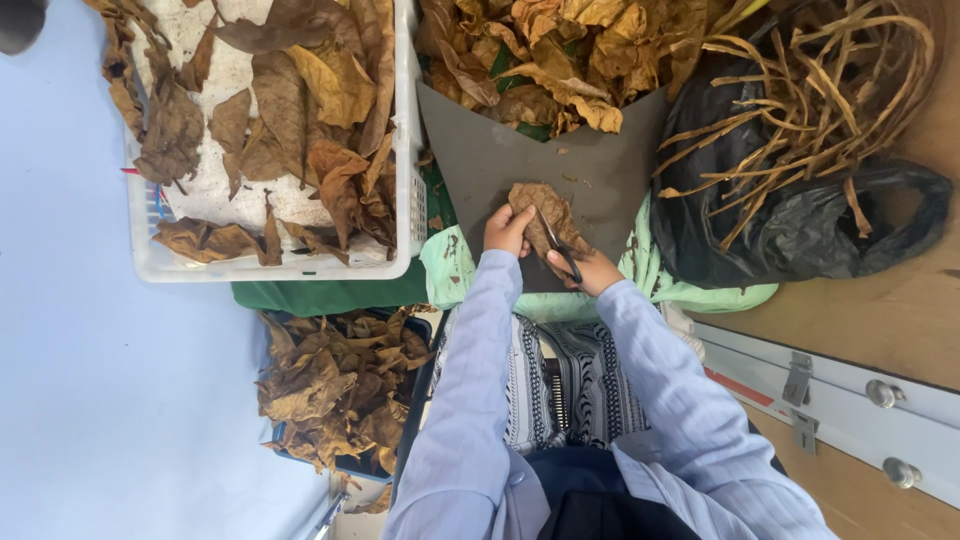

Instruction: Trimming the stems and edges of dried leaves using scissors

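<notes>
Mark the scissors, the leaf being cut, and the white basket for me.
scissors (560,248), head view, on the dark blades across the leaf.
leaf (540,205), head view, on its upper brown part above the hands.
white basket (275,268), head view, on its near rim.

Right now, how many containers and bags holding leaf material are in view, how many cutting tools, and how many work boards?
White plastic basket with dried brown leaves: 1
Dark bin of leaves beside the person's lap: 1
Black plastic bag with leaf stems: 1
Scissors, in the right hand: 1
Grey board, where the left hand holds a leaf: 1
Total: 5
</notes>
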